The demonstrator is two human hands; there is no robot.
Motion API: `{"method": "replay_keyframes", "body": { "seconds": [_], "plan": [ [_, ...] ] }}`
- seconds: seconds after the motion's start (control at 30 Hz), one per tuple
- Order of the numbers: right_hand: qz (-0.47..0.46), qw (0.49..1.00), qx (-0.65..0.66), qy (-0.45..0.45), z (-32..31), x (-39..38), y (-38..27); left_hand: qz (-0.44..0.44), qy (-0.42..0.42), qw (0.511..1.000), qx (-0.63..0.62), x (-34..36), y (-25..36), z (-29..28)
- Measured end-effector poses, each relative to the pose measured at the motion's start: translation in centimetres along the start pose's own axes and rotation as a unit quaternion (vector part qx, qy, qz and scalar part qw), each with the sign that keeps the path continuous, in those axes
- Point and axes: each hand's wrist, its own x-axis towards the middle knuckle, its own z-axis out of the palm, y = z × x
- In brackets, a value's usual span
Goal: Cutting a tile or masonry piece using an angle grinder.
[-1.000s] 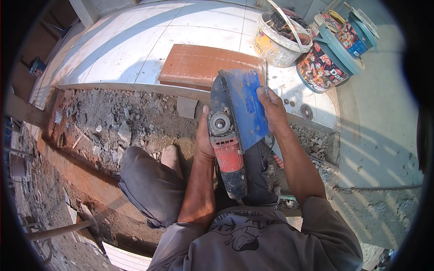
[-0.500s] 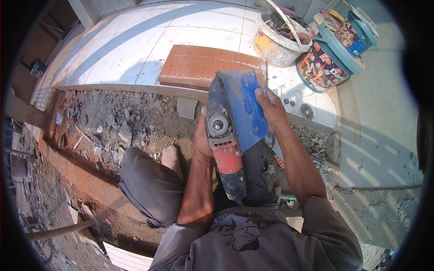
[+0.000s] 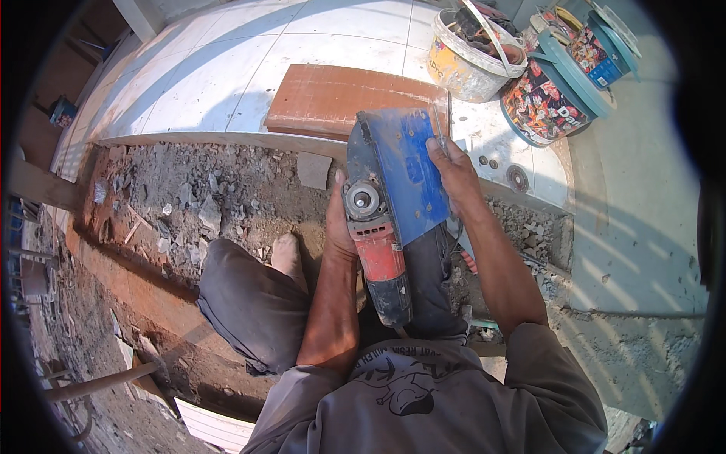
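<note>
An angle grinder [image 3: 380,257] with a red and black body rests over my lap, spindle side up and with no disc on the spindle. Fixed along its right side is a blue metal plate [image 3: 411,174], scuffed and joined to a dark guard [image 3: 361,155]. My left hand [image 3: 340,219] is closed around the grinder's left side, fingers hidden beneath. My right hand [image 3: 457,178] grips the plate's right edge, thumb on top. A thin metal rod [image 3: 438,122] sticks up beside that thumb; whether the hand holds it too, I cannot tell.
A worn disc [image 3: 517,178] and two small metal rings [image 3: 488,161] lie on the tiles. Brown boards [image 3: 355,94] are stacked ahead. Buckets [image 3: 473,79] stand at the far right. Broken rubble [image 3: 204,200] fills the trench around my legs.
The grinder and plate have tilted slightly, so more of the plate's blue face shows. Both hands keep their hold and have shifted only a little.
</note>
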Motion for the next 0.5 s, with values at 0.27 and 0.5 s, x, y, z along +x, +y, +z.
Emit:
{"method": "replay_keyframes", "body": {
  "seconds": [0.27, 0.5],
  "plan": [
    [0.008, 0.999, -0.027, 0.019, -4.1, 1.7, 0.9, 0.021, 0.01, 0.999, -0.023, 0.7, 0.0, -3.1],
    [-0.011, 0.974, -0.049, 0.219, -15.2, 5.1, 5.5, 0.005, 0.012, 1.0, -0.02, 1.7, -1.0, -3.3]
  ]
}}
